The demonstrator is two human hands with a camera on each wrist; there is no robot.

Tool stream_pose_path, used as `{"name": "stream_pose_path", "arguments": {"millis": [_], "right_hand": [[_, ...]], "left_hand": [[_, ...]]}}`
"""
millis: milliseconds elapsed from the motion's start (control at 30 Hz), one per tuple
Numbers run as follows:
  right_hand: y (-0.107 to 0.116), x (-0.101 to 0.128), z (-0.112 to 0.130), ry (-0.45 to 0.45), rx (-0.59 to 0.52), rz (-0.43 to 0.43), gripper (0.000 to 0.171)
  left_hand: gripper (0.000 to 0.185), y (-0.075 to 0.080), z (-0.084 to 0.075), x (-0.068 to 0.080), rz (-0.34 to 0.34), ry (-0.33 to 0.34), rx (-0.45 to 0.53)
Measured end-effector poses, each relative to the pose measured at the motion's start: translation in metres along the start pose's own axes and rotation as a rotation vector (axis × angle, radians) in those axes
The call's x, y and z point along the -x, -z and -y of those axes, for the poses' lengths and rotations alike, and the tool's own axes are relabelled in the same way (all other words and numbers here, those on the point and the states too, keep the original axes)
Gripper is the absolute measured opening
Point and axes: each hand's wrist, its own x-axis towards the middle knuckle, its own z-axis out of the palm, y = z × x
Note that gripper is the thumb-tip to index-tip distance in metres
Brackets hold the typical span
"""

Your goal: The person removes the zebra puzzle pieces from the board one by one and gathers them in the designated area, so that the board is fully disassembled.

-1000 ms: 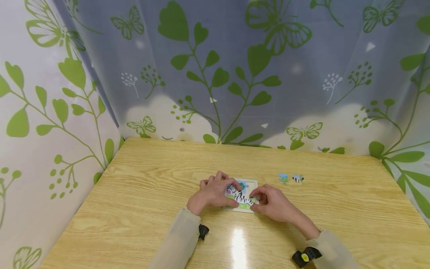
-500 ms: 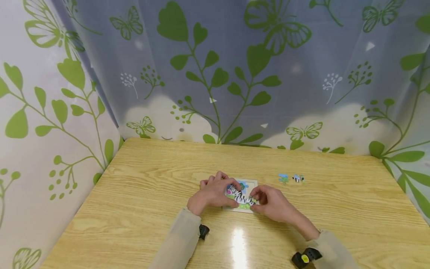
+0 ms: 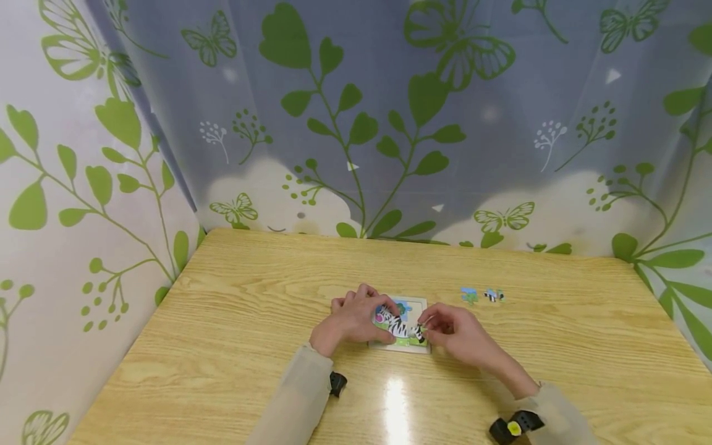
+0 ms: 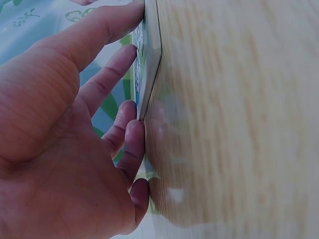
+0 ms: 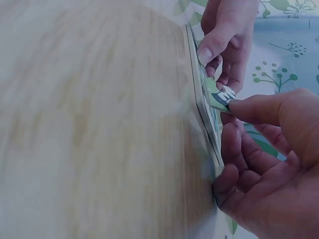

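Both hands (image 3: 406, 327) press zebra piece (image 3: 402, 326) into puzzle tray (image 3: 418, 303).

A light wood-grain tabletop (image 3: 233, 321) fills the lower half of the head view, with a bright glare patch at about 6 o'clock near its front edge. Two small loose puzzle pieces (image 3: 481, 295) lie side by side at about 3 o'clock from the tabletop's middle. A curtain (image 3: 361, 123) printed with green leaves and butterflies encloses the tabletop at 9, 12 and 3 o'clock.
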Motion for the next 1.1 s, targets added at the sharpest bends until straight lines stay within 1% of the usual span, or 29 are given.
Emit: {"name": "stream_pose_path", "arguments": {"millis": [200,400,633,800,933,1100], "right_hand": [[0.007,0.003,0.0,-0.008,-0.005,-0.038,0.018],[0.018,0.008,-0.006,-0.006,0.02,-0.072,0.016],[0.036,0.017,-0.016,-0.01,0.03,-0.114,0.015],[0.05,0.025,-0.023,-0.047,0.036,-0.146,0.018],[0.06,0.032,-0.028,-0.069,0.069,-0.18,0.02],[0.075,0.038,-0.038,-0.067,0.12,-0.238,0.021]], "left_hand": [[0.037,-0.001,0.0,-0.001,-0.003,0.0,-0.002],[0.036,-0.002,0.0,0.0,-0.005,0.001,-0.003],[0.036,-0.001,0.0,0.001,-0.009,-0.007,0.002],[0.036,0.0,0.0,0.002,-0.008,-0.01,0.011],[0.036,-0.001,0.0,0.002,-0.009,-0.01,0.015],[0.036,-0.001,0.001,0.001,-0.012,-0.013,0.012]]}}
